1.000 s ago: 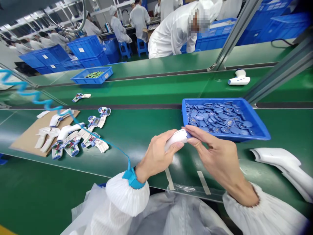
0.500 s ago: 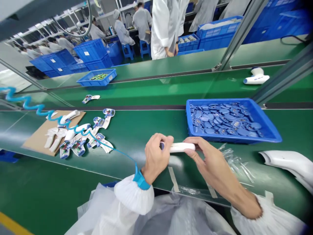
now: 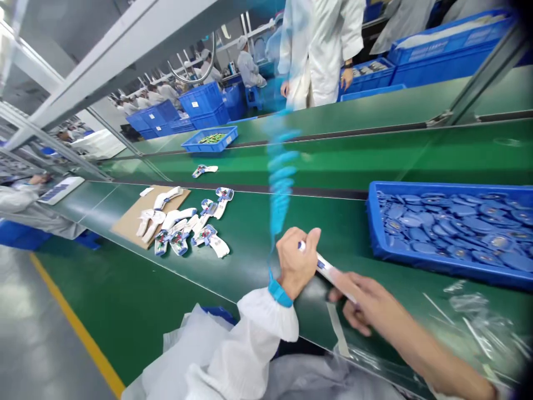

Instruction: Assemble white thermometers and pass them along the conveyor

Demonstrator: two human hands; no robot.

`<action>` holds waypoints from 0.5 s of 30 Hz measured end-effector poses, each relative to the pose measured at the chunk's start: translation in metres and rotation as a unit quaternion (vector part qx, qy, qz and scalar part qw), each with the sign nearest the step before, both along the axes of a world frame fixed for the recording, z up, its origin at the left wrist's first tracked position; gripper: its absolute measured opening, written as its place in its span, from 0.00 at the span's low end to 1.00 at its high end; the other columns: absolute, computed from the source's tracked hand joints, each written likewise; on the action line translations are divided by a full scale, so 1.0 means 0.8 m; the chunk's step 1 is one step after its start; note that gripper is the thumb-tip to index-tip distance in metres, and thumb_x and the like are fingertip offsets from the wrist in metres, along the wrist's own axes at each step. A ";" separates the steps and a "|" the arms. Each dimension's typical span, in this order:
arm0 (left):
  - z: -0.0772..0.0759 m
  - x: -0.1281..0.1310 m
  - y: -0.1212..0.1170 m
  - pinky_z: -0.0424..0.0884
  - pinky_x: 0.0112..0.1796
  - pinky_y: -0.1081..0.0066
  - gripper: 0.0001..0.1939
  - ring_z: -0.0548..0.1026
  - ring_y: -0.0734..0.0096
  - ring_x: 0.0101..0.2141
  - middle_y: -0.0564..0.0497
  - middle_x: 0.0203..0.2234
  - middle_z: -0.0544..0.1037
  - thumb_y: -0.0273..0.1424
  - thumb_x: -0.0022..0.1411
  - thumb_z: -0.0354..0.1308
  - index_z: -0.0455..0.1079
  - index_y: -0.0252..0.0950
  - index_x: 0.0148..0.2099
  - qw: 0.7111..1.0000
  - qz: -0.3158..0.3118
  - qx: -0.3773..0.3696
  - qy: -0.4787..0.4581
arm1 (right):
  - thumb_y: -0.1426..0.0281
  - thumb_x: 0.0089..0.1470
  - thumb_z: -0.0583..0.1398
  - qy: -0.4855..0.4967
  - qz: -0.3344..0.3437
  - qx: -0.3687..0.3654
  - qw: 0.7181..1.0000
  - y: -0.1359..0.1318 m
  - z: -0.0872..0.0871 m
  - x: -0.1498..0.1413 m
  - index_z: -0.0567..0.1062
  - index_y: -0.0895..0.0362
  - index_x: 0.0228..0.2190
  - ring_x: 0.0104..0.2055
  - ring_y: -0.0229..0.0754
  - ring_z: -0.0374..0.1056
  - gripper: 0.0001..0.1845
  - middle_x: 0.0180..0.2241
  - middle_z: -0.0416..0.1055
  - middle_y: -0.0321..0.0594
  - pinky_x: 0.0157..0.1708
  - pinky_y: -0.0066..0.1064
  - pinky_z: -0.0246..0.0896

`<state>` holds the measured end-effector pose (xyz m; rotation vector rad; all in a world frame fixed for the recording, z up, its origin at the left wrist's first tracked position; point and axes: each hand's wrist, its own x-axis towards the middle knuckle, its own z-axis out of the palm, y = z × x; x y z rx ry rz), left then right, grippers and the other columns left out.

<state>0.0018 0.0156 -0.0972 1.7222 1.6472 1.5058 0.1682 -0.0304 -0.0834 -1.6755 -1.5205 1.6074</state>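
Head view: white plastic handle (image 3: 327, 269) held between both hands at 6 o'clock.
Left hand (image 3: 296, 261) wraps its blue-marked end; right hand (image 3: 366, 305) pinches the far end narrowly. Open circuit-board housings (image 3: 179, 241) lie at 9 o'clock; a blue tray (image 3: 372, 233) sits full of blue discs (image 3: 449, 228) at 3 o'clock.

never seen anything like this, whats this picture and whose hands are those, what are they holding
This picture comes from a camera worn on a person's head, looking forward and down, so the bare hands are that person's own. The left hand, wearing a blue wrist strap with a coiled blue cord, grips a slim white plastic part. The right hand reaches its other end. Below them runs a green conveyor belt. On it sit a blue plastic tray of flat blue pieces, a brown cardboard sheet, and white plastic housings.
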 end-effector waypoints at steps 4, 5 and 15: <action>-0.004 0.014 0.032 0.55 0.29 0.66 0.30 0.59 0.73 0.22 0.54 0.17 0.62 0.38 0.72 0.53 0.48 0.39 0.18 0.985 -0.011 -0.145 0.091 | 0.48 0.64 0.48 -0.162 0.061 0.287 0.942 -0.004 -0.024 -0.026 0.79 0.54 0.38 0.20 0.47 0.68 0.28 0.22 0.74 0.44 0.24 0.34 0.50; -0.004 0.014 0.038 0.56 0.30 0.66 0.29 0.60 0.73 0.22 0.53 0.17 0.63 0.36 0.71 0.52 0.49 0.38 0.18 0.980 -0.014 -0.163 0.113 | 0.50 0.66 0.46 -0.193 0.074 0.316 0.926 -0.002 -0.027 -0.030 0.79 0.55 0.36 0.19 0.48 0.68 0.29 0.20 0.73 0.44 0.23 0.34 0.48; 0.069 -0.125 0.195 0.72 0.44 0.58 0.21 0.80 0.47 0.44 0.36 0.35 0.83 0.43 0.69 0.57 0.80 0.33 0.32 0.931 0.097 -0.305 0.176 | 0.45 0.63 0.55 -0.212 -0.073 0.433 0.873 0.012 -0.012 0.005 0.70 0.45 0.64 0.29 0.51 0.77 0.34 0.44 0.82 0.48 0.21 0.39 0.69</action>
